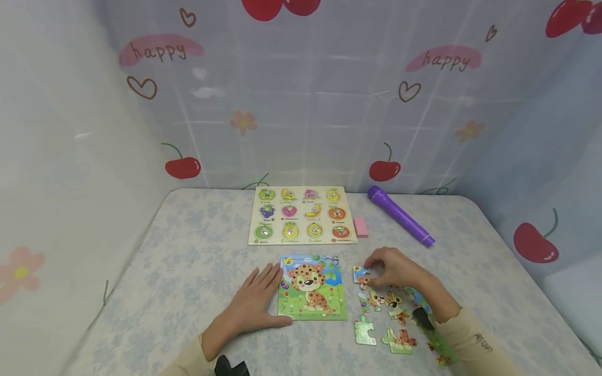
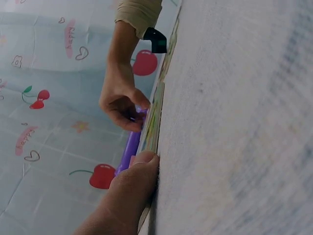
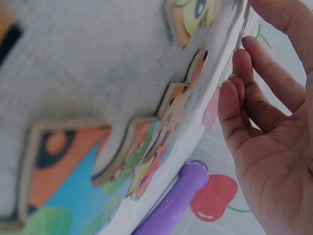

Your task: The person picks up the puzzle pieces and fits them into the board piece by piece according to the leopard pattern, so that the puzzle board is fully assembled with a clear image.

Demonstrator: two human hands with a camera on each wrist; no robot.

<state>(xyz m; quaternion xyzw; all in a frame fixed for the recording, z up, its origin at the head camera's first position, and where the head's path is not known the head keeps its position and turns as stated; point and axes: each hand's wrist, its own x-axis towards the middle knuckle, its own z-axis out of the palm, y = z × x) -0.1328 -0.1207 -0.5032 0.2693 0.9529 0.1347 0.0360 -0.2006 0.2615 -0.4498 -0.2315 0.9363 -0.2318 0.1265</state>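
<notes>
The leopard picture board (image 1: 311, 287) lies flat at the middle front of the table. My left hand (image 1: 251, 303) rests beside it with straight, spread fingers; fingertips touch its left edge and the thumb its lower-left corner, and the left wrist view shows that thumb (image 2: 139, 178). To the board's right, my right hand (image 1: 397, 267) pinches a blue-and-orange corner puzzle piece (image 1: 360, 274) between thumb and fingers. Curled fingers (image 3: 239, 93) of that hand show in the right wrist view. Below it lie loose puzzle pieces, among them a green piece (image 1: 364, 330) and a leopard-body piece (image 1: 400, 342).
Behind the picture board lies a wooden fruit peg board (image 1: 303, 241), with a pink block (image 1: 360, 227) at its right edge. A purple toy microphone (image 1: 400, 215) lies at the back right. More pieces lie partly under the right forearm. Printed curtains (image 1: 301, 104) surround the table.
</notes>
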